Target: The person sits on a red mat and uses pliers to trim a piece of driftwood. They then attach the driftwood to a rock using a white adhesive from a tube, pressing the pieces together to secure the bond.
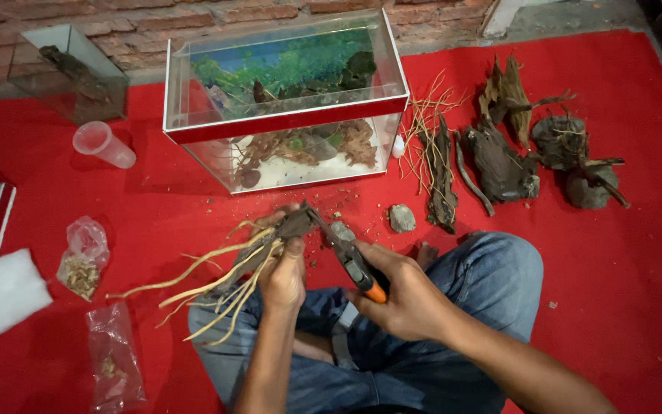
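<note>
Pale root (216, 280) partly hidden by left hand (283, 277), pliers (342, 253) tip unclear

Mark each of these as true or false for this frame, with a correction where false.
1. The left hand grips a root piece with pale branching roots. True.
2. The right hand holds a paintbrush. False: it holds orange-handled pliers, their tip at the root piece.
3. The glass tank stands on a red mat. True.
4. The clear plastic cup stands upright inside the tank. False: it lies on its side on the mat, left of the tank.
5. Dark driftwood pieces lie right of the tank. True.
</note>
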